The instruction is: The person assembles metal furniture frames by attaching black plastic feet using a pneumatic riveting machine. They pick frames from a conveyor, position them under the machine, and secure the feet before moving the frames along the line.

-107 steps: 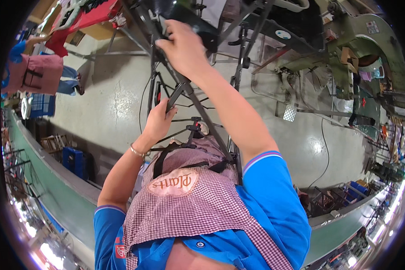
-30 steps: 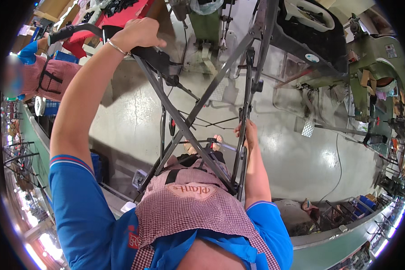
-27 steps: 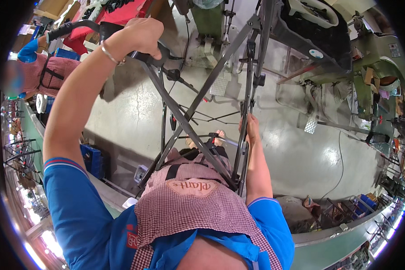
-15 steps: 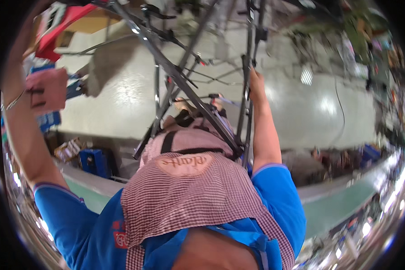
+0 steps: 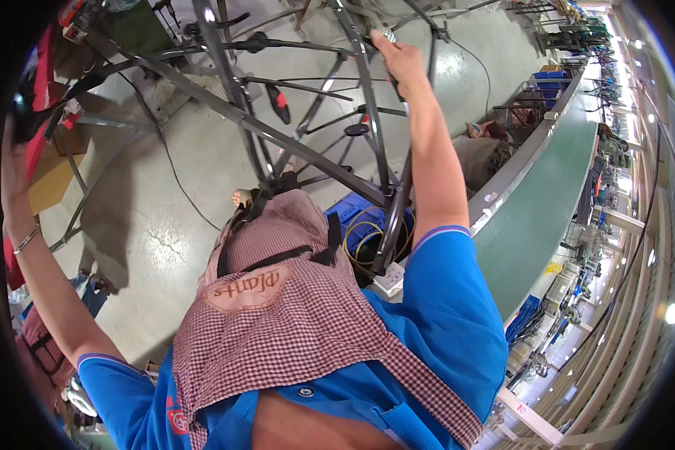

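Observation:
A large black tubular metal frame (image 5: 225, 112), with crossing bars, joints and a few red-marked parts, stands in front of my body. My right hand (image 5: 406, 66) is closed around one of its tubes at the upper right of the view. At the far left rim, my left hand (image 5: 13, 169) meets the dark end of another tube, closed against it; its fingertips are mostly hidden. The frame's lower bars come close to my checked apron (image 5: 285, 330). Behind the tubes, a foot (image 5: 241, 198) shows on the floor.
A green-topped bench or conveyor (image 5: 529, 217) runs along the right side. A blue bin (image 5: 352, 214) and yellow cable loops lie near the frame's lower end. A dark cable (image 5: 169, 154) crosses the floor. Cardboard (image 5: 51, 176), red material and a person in a checked apron (image 5: 41, 345) are at the left.
My body and view have turned, bringing the green bench up along the right. The frame has swung with me and spreads farther left. Both hands stay at the frame.

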Demonstrator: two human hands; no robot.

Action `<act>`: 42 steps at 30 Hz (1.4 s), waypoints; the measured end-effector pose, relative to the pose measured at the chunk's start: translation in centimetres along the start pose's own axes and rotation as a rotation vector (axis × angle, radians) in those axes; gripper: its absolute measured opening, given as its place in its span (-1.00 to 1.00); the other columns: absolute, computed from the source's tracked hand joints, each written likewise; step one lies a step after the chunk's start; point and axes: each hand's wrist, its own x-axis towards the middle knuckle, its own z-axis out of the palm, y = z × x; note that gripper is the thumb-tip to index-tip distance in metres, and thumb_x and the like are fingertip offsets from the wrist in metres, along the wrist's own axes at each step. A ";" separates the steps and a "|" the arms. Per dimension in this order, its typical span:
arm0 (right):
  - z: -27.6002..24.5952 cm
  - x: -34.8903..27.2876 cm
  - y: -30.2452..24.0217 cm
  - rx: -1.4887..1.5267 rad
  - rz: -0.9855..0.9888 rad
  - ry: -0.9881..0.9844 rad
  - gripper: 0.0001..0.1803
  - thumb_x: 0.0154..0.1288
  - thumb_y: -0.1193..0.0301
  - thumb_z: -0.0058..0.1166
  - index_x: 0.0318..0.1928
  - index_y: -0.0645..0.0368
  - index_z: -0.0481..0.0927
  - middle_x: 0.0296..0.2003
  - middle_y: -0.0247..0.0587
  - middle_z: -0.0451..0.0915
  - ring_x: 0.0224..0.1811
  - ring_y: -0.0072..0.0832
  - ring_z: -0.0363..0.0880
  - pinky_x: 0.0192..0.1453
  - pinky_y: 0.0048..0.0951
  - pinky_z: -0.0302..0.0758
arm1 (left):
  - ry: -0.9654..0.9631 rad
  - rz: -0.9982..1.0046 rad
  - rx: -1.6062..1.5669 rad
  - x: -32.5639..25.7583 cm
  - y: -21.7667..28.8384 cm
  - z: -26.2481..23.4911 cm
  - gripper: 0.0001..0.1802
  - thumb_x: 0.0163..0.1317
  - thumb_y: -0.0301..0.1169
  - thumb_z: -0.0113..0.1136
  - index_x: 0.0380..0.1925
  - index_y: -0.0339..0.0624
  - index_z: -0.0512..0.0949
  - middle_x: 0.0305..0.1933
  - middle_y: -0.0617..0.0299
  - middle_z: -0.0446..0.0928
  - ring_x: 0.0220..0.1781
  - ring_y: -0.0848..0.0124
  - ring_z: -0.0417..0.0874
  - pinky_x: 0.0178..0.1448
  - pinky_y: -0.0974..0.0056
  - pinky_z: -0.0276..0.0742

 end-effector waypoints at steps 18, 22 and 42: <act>-9.8 0.1 -3.9 -0.486 -0.143 0.202 -0.46 0.15 0.24 0.28 -0.70 0.14 0.19 -0.69 -0.54 0.12 -0.57 -0.70 0.02 -0.55 -0.40 -0.09 | -0.036 -0.431 -0.606 2.7 -2.5 5.8 -0.67 0.21 -0.63 0.14 0.01 -0.29 0.48 -0.26 0.20 0.58 -0.31 0.54 0.58 -0.24 0.43 0.55; -9.2 2.0 -3.3 -0.496 -0.172 0.145 -0.46 0.14 0.20 0.25 -0.67 0.28 0.24 -0.71 -0.47 0.14 -0.58 -0.65 0.05 -0.55 -0.37 -0.01 | 0.126 -0.408 -0.517 8.2 -3.0 7.7 -0.72 0.22 -0.55 0.19 -0.05 -0.31 0.50 -0.29 0.26 0.55 -0.30 0.58 0.52 -0.22 0.46 0.48; -0.1 3.1 -7.7 -0.401 -0.108 0.098 -0.49 0.16 0.19 0.25 -0.66 0.31 0.32 -0.71 -0.45 0.22 -0.57 -0.65 0.10 -0.51 -0.42 0.08 | 0.060 -0.417 0.055 16.7 -9.6 6.8 -0.58 0.10 -0.31 0.33 -0.13 -0.36 0.48 -0.49 0.29 0.52 -0.54 0.57 0.44 -0.49 0.46 0.32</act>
